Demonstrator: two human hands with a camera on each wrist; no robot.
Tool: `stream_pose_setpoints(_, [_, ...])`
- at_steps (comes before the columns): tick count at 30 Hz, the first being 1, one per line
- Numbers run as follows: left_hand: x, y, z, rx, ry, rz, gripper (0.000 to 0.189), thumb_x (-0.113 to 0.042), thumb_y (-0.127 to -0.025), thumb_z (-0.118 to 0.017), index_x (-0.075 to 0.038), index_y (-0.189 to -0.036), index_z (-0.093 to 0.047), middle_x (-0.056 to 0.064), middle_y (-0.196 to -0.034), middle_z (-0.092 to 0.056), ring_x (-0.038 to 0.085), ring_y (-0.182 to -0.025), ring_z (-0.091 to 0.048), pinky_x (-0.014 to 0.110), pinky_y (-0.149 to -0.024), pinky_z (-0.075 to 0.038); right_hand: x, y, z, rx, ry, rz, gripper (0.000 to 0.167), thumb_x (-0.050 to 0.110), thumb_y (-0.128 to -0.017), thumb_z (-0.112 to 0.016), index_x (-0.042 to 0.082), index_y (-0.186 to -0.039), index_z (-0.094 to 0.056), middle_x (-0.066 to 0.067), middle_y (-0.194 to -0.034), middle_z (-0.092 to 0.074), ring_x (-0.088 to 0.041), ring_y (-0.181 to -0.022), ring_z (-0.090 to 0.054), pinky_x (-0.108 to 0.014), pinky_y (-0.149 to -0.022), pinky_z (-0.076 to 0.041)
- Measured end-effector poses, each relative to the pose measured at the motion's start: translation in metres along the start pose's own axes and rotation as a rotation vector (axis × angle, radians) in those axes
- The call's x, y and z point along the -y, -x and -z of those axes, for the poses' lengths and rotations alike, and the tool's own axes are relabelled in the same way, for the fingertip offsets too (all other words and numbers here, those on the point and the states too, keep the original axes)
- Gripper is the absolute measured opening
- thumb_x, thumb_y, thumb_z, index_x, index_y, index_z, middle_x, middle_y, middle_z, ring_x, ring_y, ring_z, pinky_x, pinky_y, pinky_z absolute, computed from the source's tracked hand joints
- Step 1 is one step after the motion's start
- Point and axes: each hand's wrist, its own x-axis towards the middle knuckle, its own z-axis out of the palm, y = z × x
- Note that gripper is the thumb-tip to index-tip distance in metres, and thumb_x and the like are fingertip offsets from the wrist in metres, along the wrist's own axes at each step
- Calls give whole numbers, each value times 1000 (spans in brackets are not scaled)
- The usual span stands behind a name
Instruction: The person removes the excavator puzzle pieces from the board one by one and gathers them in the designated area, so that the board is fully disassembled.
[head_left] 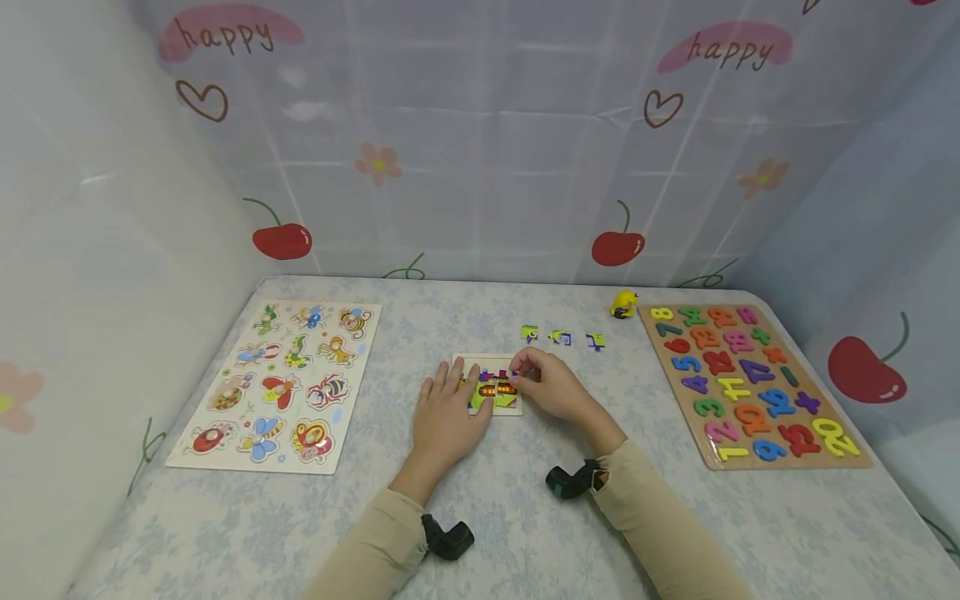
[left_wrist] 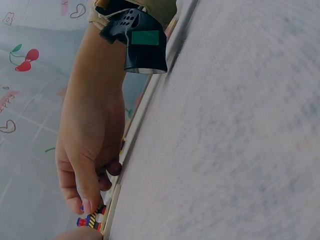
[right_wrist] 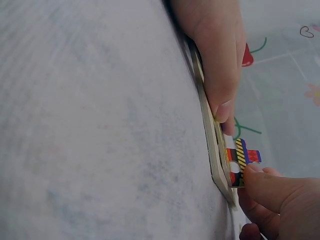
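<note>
My left hand [head_left: 450,421] lies over the left side of a small wooden puzzle tray [head_left: 512,412], fingers spread nearly straight. In the right wrist view its thumb presses down on the tray. My right hand [head_left: 553,385] is at the tray's right side, pinching a puzzle piece [right_wrist: 240,159] between thumb and fingertips. Red, blue and yellow-black stripes mark that piece, which stands tilted up over the tray edge. Between the hands a partly assembled picture [head_left: 491,390] in red, yellow and green shows; the left hand hides its left part.
Behind the tray lie three loose puzzle pieces [head_left: 559,337] in a row. A yellow toy figure [head_left: 623,305] stands farther right. An insect puzzle board [head_left: 255,393] occupies the left of the table, a number board [head_left: 696,431] the right. Printed curtains [head_left: 480,167] enclose the table.
</note>
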Motion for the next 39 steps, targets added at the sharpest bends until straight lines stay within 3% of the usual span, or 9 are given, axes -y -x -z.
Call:
stream_pose_setpoints(9, [-1,-2,-1,-9,2,11,70,-66,-97,-37,-24,-153,-41,5,-163,-30,28,-154,-20,52,-124,-17,-2,-2,-2,5,5,-3,8,20,-95,-67,17,-101,-63,-1,-94,-65,-17,-78,-52,-30,-70,-43])
stream_pose_setpoints(22, [-5,-4,0,-36,-17,22,73,-67,-92,-47,-23,-150,-46,7,-161,-34,32,-152,-25,55,-122,-22,0,-4,-4,-4,16,7,8,18,-96,-66,15,-103,-63,-1,-92,-65,-16,-78,-53,-30,-70,-43])
stream_pose_setpoints(32, [-5,-4,-2,-43,3,22,72,-67,-92,-49,-23,-149,-48,8,-161,-35,32,-152,-25,55,-122,-22,2,-4,-3,-85,-16,-52,11,19,-97,-65,13,-106,-62,-4,-98,-66,-17,-87,-59,-31,-78,-48])
stream_pose_setpoints(39, [-4,-2,-1,-51,8,22,72,-67,-92,-47,-24,-149,-47,6,-161,-34,32,-152,-25,54,-123,-21,-2,5,14,-94,-5,-98,12,22,-95,-67,16,-106,-63,-4,-102,-66,-19,-91,-58,-31,-76,-47])
